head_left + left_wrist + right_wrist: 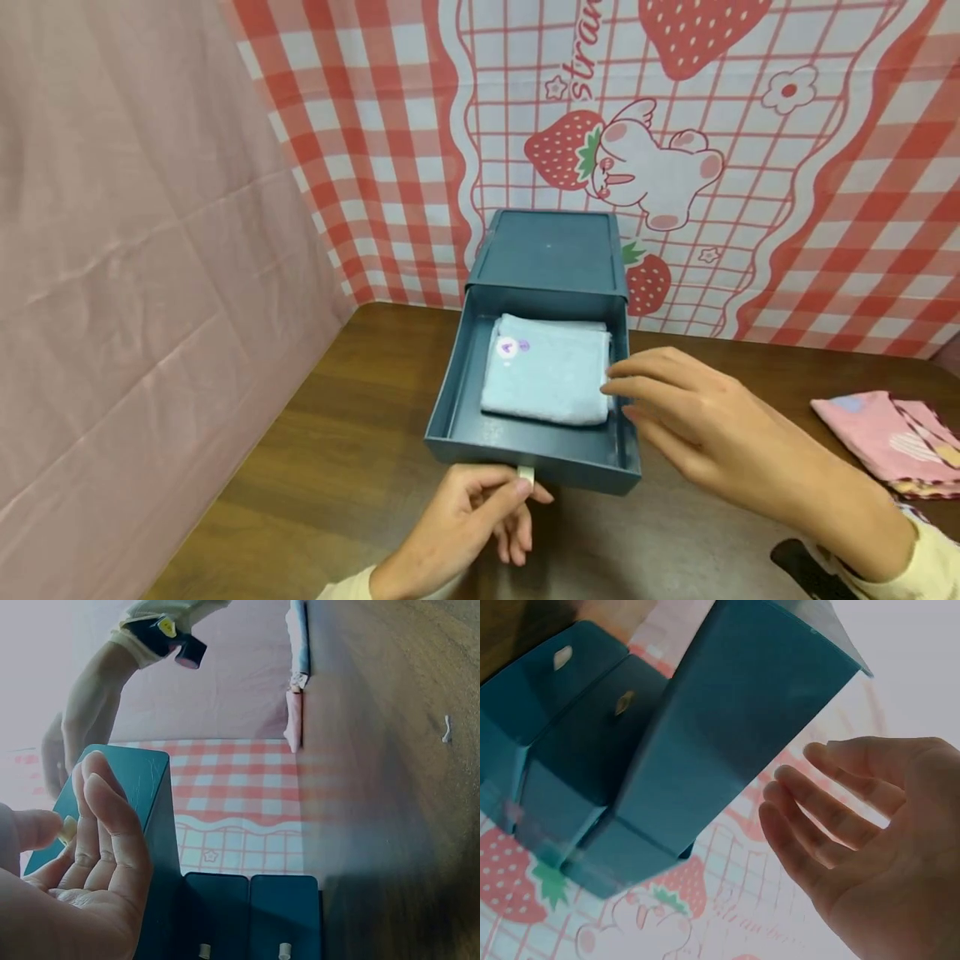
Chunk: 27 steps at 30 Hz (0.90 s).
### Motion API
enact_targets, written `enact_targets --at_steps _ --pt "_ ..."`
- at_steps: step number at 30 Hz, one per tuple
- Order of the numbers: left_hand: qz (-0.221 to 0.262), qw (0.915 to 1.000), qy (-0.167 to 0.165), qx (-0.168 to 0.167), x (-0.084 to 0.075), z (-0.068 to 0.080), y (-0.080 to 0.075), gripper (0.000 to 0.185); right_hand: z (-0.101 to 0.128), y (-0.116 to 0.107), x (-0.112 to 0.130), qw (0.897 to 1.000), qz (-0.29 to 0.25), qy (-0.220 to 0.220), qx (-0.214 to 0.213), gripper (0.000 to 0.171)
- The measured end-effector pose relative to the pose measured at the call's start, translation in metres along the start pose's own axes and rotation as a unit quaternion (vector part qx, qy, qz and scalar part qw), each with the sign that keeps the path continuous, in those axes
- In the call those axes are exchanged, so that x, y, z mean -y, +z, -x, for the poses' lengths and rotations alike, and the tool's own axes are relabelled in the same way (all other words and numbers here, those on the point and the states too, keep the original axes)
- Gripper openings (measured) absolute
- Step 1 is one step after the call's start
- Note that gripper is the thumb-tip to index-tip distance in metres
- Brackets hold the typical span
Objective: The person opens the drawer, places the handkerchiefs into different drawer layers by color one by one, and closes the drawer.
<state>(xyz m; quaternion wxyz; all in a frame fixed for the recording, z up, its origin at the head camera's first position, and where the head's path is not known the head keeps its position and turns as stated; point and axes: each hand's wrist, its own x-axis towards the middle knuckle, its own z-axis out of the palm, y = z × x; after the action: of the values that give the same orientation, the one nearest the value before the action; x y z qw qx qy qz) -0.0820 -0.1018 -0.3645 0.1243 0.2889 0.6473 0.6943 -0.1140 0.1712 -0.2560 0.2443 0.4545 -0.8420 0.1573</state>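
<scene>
In my head view, the right hand (697, 408) hides some of the open drawer's (480, 454) right wall; the pink cloth (881, 433) is cut off far right. The left wrist view's upper-right white scrap (447, 730) (tiny) I can't identify.

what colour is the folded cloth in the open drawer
The folded cloth is pale blue with a small white-and-purple motif; best seen in the head view.

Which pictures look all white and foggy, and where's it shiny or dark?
Head view: mostly clear, with a pale shine on the brown table; left wrist view: whitish and washed out at upper left, with a dark shadow on the table; right wrist view: glaring white at upper right, above the right hand, while the open drawer looks dark.
</scene>
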Motion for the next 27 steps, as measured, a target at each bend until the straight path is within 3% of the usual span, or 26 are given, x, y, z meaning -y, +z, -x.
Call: enact_targets --at_steps 10,15,20,27 --pt "-0.006 1.0 0.001 0.003 -0.002 -0.001 0.0 0.028 0.039 -0.01 -0.005 0.999 0.027 0.021 -0.039 0.045" --pt "-0.015 0.9999 0.007 -0.001 -0.004 -0.004 0.0 0.026 0.057 -0.009 -0.009 0.997 0.049 0.039 -0.041 0.05" --pt "-0.022 0.9996 0.015 -0.005 -0.007 -0.006 -0.001 0.026 0.077 -0.01 -0.01 0.995 0.069 0.075 -0.015 0.057" --pt "-0.025 0.9996 0.009 -0.002 -0.007 -0.009 0.0 0.026 0.116 -0.008 -0.02 0.995 0.059 0.068 -0.038 0.057"
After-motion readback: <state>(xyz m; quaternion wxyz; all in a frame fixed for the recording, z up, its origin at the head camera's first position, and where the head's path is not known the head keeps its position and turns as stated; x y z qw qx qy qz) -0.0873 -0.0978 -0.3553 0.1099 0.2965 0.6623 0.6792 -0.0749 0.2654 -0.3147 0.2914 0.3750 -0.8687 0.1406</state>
